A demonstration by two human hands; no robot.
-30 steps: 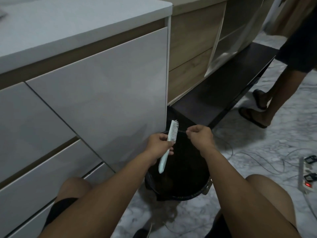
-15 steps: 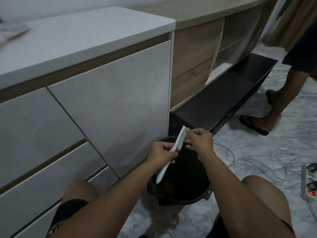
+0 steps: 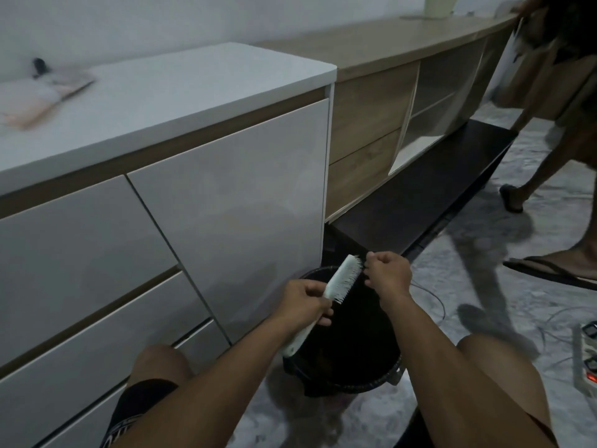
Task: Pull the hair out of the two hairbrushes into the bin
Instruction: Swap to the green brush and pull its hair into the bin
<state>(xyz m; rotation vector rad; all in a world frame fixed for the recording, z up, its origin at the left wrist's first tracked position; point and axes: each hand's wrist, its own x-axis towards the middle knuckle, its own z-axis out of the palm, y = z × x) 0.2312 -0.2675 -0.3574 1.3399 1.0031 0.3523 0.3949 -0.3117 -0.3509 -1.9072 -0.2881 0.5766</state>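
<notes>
Left hand (image 3: 302,303) is gripping the hairbrush (image 3: 340,283) slanting toward upper right, over the bin (image 3: 381,379), while right-hand fingers (image 3: 371,258), at its tip, are pinching shut, hair unclear.

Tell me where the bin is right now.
In the head view the black bin stands on the floor, low and centre, beside the white cabinet, directly under the hairbrush held in the left hand.

A white cabinet (image 3: 226,195) with flat drawer fronts stood beside a wooden shelf unit (image 3: 387,101) above a dark board (image 3: 420,195). A second person's sandalled feet (image 3: 549,270) crossed the marble floor (image 3: 484,286), near loose cables (image 3: 433,295) and a power strip (image 3: 586,360).
</notes>
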